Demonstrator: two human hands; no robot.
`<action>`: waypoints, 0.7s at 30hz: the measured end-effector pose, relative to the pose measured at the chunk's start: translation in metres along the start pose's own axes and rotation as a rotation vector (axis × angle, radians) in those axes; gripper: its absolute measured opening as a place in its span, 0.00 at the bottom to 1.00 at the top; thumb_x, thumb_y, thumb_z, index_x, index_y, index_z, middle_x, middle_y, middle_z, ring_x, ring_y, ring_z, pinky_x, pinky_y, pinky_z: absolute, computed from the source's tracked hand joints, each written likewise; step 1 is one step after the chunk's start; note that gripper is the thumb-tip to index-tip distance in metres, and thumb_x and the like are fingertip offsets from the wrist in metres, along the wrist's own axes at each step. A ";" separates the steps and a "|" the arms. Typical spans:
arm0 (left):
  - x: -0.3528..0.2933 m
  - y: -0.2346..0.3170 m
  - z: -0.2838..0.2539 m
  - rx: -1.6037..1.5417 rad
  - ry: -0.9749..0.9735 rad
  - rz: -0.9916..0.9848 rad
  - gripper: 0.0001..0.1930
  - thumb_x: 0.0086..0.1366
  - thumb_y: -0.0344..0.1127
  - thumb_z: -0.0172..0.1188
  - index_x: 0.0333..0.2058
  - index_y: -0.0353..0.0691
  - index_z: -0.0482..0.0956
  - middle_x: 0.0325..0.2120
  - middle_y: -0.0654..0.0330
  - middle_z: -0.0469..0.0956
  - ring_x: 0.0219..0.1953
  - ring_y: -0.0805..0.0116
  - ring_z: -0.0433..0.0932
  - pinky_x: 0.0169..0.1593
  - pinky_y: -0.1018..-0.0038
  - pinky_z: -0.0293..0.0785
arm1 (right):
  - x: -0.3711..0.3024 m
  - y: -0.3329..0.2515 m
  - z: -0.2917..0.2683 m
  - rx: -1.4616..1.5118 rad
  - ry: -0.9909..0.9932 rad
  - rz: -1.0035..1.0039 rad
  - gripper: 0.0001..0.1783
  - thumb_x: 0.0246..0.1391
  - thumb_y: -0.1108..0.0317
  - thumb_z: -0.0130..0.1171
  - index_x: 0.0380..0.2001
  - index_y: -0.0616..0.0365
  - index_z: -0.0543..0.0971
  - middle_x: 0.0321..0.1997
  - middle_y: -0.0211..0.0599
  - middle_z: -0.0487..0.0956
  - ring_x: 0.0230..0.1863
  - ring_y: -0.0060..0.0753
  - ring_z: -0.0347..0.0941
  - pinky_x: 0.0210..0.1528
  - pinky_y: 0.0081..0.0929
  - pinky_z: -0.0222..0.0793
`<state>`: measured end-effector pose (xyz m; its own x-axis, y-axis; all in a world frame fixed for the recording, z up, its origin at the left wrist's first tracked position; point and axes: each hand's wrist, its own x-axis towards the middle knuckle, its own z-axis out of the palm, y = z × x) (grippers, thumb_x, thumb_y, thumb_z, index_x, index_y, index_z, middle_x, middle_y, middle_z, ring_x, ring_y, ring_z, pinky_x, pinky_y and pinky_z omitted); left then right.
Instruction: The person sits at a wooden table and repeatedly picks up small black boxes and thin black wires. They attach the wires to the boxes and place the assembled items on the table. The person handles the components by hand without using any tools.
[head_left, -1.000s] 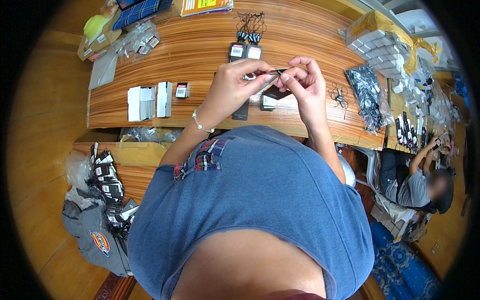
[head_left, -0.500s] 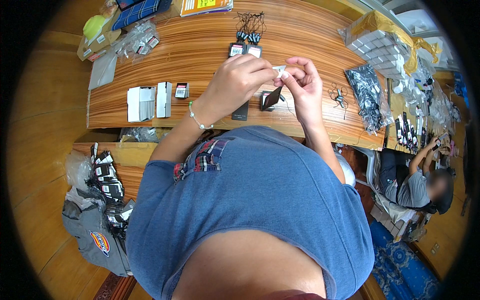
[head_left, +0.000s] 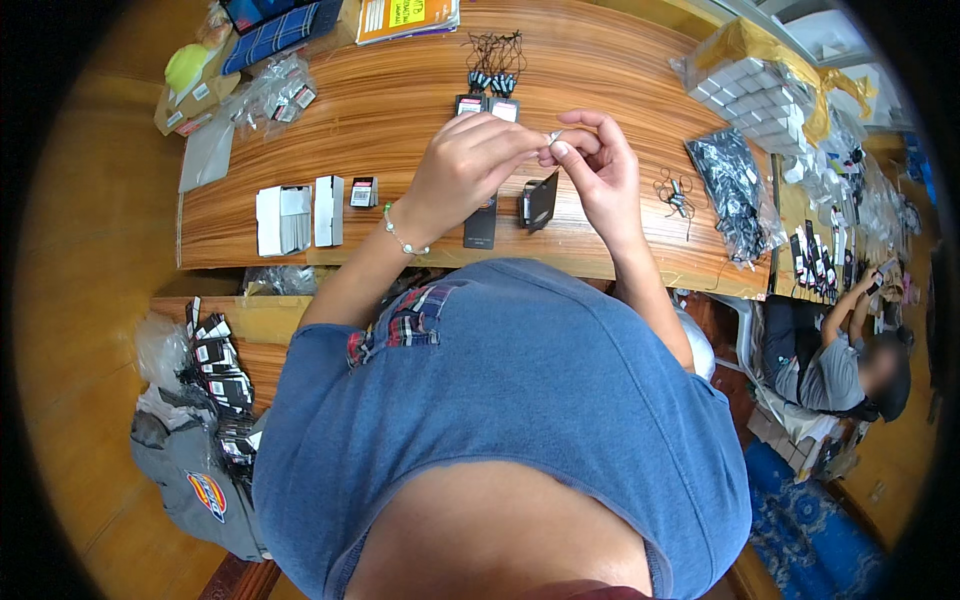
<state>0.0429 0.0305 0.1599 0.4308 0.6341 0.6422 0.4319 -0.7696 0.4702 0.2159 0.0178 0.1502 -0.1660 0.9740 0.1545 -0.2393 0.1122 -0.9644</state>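
Note:
My left hand and my right hand meet over the table, fingertips pinched together on a small white slip. Mostly hidden by the fingers, the slip could be paper or a sticker. Just below the fingertips, a black folded hang tag stands partly opened on the tabletop. Left of it lies a flat black hang tag, its upper end covered by my left hand. Beyond the hands are two stacks of labelled tags, one a dark stack, with a bundle of black strings behind them.
On the left of the wood-grain table stand white card stacks and a small tag stack. Loose strings, a bag of black items and wrapped white boxes lie right. Another person sits far right.
The white slip showed as a pointed piece between my fingers before; now less of it shows. My hands have drawn closer together. The folded black tag shows more of its face.

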 end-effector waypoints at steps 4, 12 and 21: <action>0.001 -0.004 0.003 -0.027 0.005 0.026 0.07 0.51 0.29 0.59 0.31 0.40 0.78 0.29 0.59 0.77 0.32 0.62 0.75 0.36 0.71 0.71 | -0.001 0.004 0.000 -0.132 0.014 -0.074 0.13 0.51 0.81 0.50 0.42 0.64 0.68 0.30 0.37 0.78 0.32 0.22 0.75 0.36 0.17 0.71; -0.007 -0.010 0.014 -0.210 0.049 -0.204 0.08 0.53 0.23 0.57 0.33 0.37 0.79 0.30 0.58 0.78 0.35 0.62 0.75 0.40 0.71 0.70 | 0.004 0.012 0.004 -0.511 0.065 -0.191 0.10 0.50 0.81 0.52 0.38 0.64 0.70 0.28 0.37 0.78 0.32 0.25 0.77 0.32 0.19 0.71; -0.006 -0.022 0.017 0.087 0.031 0.123 0.10 0.48 0.31 0.58 0.32 0.46 0.80 0.29 0.66 0.77 0.32 0.66 0.73 0.37 0.71 0.69 | 0.003 0.015 0.000 -0.020 0.038 0.057 0.09 0.52 0.81 0.51 0.38 0.65 0.69 0.30 0.36 0.78 0.33 0.21 0.74 0.35 0.17 0.70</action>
<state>0.0443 0.0445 0.1357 0.4604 0.5317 0.7109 0.4450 -0.8311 0.3334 0.2123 0.0220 0.1359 -0.1427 0.9855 0.0916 -0.2112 0.0601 -0.9756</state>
